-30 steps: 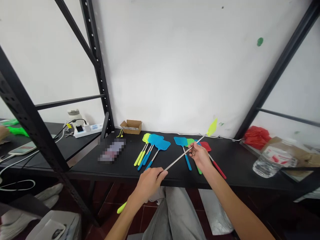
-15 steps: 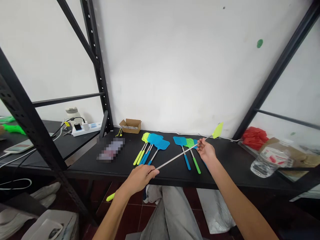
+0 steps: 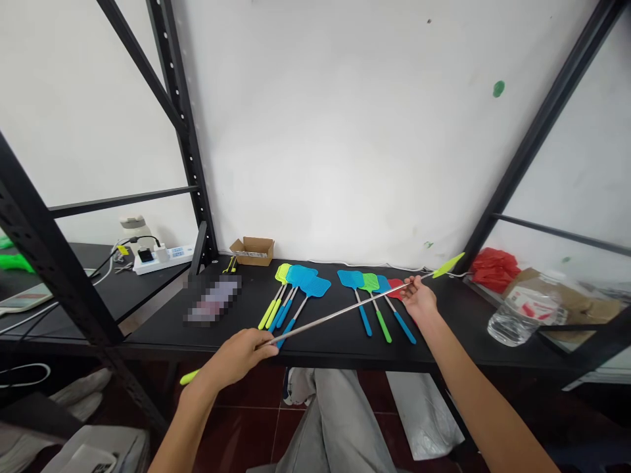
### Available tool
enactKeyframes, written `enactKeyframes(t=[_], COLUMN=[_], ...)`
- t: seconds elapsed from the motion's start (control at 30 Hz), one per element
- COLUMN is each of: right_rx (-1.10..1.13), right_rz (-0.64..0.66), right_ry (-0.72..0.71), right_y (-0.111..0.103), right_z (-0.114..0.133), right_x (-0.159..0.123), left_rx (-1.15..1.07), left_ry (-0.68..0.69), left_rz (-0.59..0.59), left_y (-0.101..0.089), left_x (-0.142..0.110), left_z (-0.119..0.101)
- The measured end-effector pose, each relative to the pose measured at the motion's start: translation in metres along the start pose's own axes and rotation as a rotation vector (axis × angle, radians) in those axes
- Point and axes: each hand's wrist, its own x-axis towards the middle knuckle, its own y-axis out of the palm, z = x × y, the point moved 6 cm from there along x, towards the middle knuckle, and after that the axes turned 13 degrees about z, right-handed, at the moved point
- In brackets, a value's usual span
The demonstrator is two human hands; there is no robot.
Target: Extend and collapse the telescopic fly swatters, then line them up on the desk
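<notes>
I hold a yellow-green fly swatter with a long extended metal rod [image 3: 340, 314] slanting across the black table [image 3: 335, 338]. My left hand [image 3: 236, 355] grips its yellow-green handle near the table's front edge. My right hand [image 3: 419, 297] pinches the rod close to the small swatter head [image 3: 447, 265] at the right. Beneath the rod lie two groups of fly swatters: blue and yellow-green ones [image 3: 290, 295] on the left, and blue, green and red ones [image 3: 374, 299] on the right.
A small cardboard box [image 3: 252, 250] sits at the back by the wall. A power strip [image 3: 160, 255] lies on the left shelf. A red bag [image 3: 493, 268] and a plastic water bottle [image 3: 522, 315] are at the right. Black rack posts frame both sides.
The rod has grown longer: my left hand drew back to the left and my right hand moved right with the swatter head, which dropped lower.
</notes>
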Motion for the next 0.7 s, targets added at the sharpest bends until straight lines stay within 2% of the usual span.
enactKeyframes(t=[0.07, 0.13, 0.2, 0.23, 0.27, 0.3, 0.4, 0.47, 0.5, 0.6, 0.7], right_rx=[0.007, 0.019, 0.030, 0.034, 0.037, 0.042, 0.084, 0.126, 0.146, 0.206, 0.261], right_rz=[0.068, 0.117, 0.118, 0.112, 0.109, 0.109, 0.107, 0.092, 0.087, 0.078, 0.071], right_ry=[0.014, 0.018, -0.002, -0.015, -0.025, -0.032, -0.068, -0.105, -0.117, -0.120, -0.141], right_y=[0.006, 0.011, 0.013, 0.014, 0.016, 0.017, 0.020, 0.020, 0.021, 0.025, 0.030], right_z=[-0.007, -0.012, -0.013, -0.013, -0.013, -0.012, -0.012, -0.014, -0.015, -0.021, -0.022], right_x=[-0.002, -0.007, -0.013, -0.016, -0.020, -0.023, -0.032, -0.037, -0.039, -0.044, -0.048], left_rx=[0.156, 0.280, 0.290, 0.228, 0.125, -0.003, -0.397, -0.615, -0.718, -0.962, -1.053], left_ry=[-0.093, -0.141, -0.110, -0.076, -0.033, 0.016, 0.117, 0.100, 0.066, -0.026, -0.046], left_rz=[-0.178, -0.436, -0.665, -0.724, -0.725, -0.662, -0.288, -0.138, -0.129, -0.250, -0.330], left_y=[-0.016, -0.032, -0.041, -0.041, -0.038, -0.032, -0.001, 0.015, 0.019, 0.021, 0.017], left_x=[-0.005, -0.013, -0.021, -0.022, -0.019, -0.013, 0.014, 0.028, 0.033, 0.037, 0.034], left_z=[0.007, 0.003, -0.011, -0.018, -0.024, -0.028, -0.034, -0.029, -0.024, -0.009, -0.007])
